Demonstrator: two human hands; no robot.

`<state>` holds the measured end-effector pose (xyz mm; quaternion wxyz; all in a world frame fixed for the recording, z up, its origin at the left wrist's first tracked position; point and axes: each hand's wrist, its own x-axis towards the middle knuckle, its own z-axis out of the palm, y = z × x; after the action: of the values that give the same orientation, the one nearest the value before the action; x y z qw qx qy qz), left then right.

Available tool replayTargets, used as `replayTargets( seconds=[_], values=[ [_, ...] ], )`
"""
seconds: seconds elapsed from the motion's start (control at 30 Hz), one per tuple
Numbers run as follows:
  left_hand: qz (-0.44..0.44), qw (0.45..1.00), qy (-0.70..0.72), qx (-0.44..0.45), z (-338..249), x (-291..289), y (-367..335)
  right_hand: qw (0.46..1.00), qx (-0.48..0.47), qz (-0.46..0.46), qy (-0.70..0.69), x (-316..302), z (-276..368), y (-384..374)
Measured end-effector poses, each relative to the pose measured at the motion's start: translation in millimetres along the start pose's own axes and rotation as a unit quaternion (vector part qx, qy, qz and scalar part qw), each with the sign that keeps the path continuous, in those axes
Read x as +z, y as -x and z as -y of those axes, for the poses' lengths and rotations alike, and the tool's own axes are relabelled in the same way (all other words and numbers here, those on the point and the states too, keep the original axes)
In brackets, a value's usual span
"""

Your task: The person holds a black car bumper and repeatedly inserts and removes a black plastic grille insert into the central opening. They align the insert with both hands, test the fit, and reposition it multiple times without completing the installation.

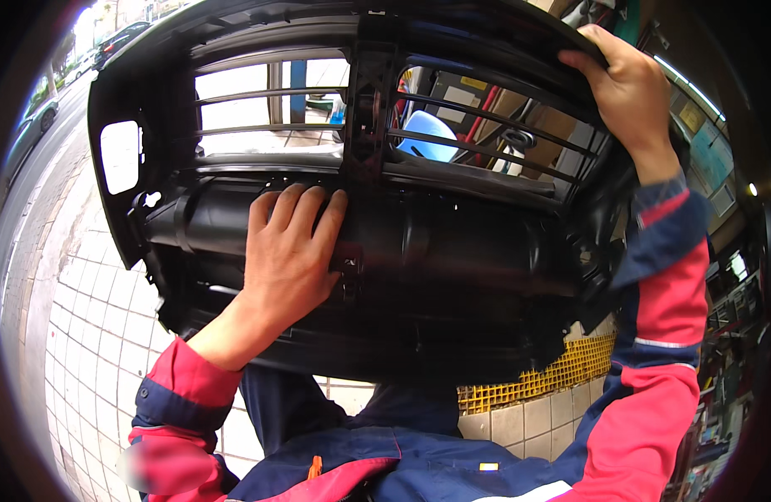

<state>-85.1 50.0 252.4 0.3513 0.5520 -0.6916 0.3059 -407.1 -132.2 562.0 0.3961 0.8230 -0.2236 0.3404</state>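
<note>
A large black plastic car grille panel (469,251) fills the middle of the head view, tilted up in front of my body. Two wide slatted openings run across its upper half, and a rounded bar crosses below them. My left hand (289,247) lies over this bar left of centre, its fingers bent over the bar's upper side and the thumb to the right. At the upper right corner my right hand (632,96) grips the rim, thumb on the near face; its other fingers are mostly hidden behind the panel.
White floor tiles (97,326) spread on the left, with a road and cars beyond. A yellow grating (536,376) lies below the panel's right side. Through the right opening shows a blue chair (429,135). Shelves and clutter line the right side.
</note>
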Motion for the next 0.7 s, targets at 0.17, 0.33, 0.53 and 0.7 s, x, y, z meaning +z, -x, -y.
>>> replayTargets(
  seconds=[0.17, 0.33, 0.53, 0.7],
  values=[
    [-0.028, 0.999, 0.018, 0.006, -0.6, 10.2, 19.5, 0.999, -0.009, -0.038, 0.016, -45.4, 47.5, 32.5],
    [0.011, 0.996, 0.081, -0.020, -4.4, -10.1, 29.7, 0.997, -0.032, -0.072, -0.026, -83.2, 78.7, 66.6],
    [-0.156, 0.968, 0.188, -0.053, 2.3, -49.6, -15.9, 0.997, -0.023, -0.066, -0.027, -98.6, 98.0, 72.3],
    [-0.240, 0.960, 0.143, -0.027, 13.5, -45.3, -79.4, 0.996, -0.012, -0.086, -0.036, -96.5, 103.9, 76.2]
  ],
)
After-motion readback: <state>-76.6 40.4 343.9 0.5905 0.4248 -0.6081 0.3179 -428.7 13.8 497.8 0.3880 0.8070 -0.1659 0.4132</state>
